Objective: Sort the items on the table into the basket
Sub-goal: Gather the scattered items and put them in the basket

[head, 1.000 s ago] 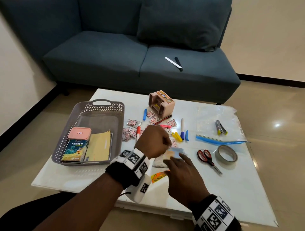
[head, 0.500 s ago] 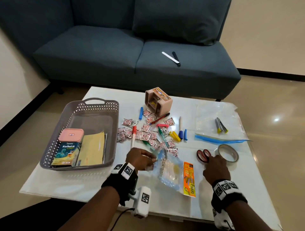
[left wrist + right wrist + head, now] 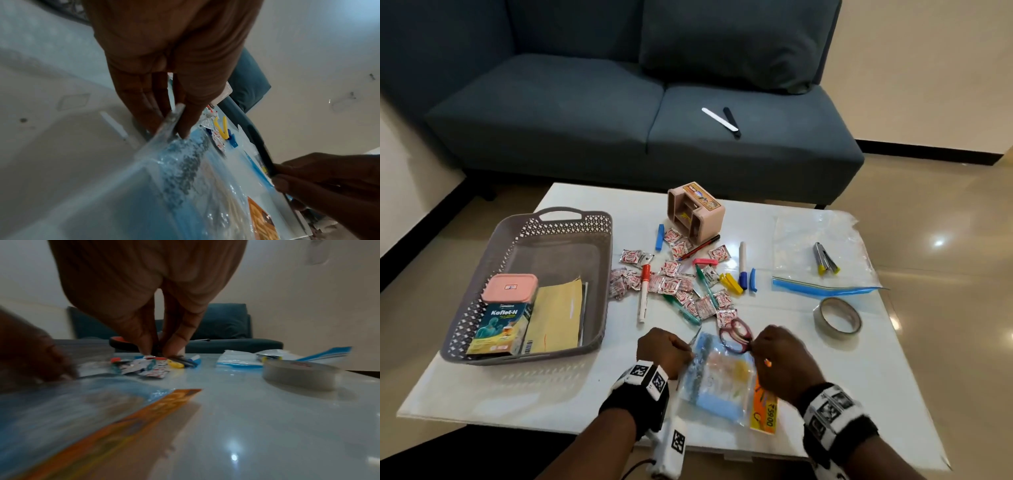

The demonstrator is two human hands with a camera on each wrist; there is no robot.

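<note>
A grey basket [image 3: 607, 274] stands on the table's left with a pink-lidded box [image 3: 510, 286], a Koflet-H carton [image 3: 498, 329] and a yellow envelope [image 3: 558, 318] inside. Near the front edge lies a clear plastic packet [image 3: 722, 380] with an orange label. My left hand [image 3: 686, 353] pinches the packet's top left corner, which shows close up in the left wrist view [image 3: 174, 123]. My right hand [image 3: 755, 346] grips red-handled scissors [image 3: 736, 334] just above the packet's top edge. In the right wrist view my fingertips [image 3: 158, 350] pinch the scissors [image 3: 121, 342].
Sweet sachets [image 3: 671, 284], markers and clips are scattered mid-table before a pink organiser [image 3: 697, 212]. A tape roll [image 3: 837, 315] and a zip bag [image 3: 822, 253] with clips lie at the right. A blue sofa [image 3: 585, 102] stands behind the table.
My right hand left the packet, took the scissors from beside the tape roll and carried them left to the packet. The left hand has kept its hold on the packet's corner.
</note>
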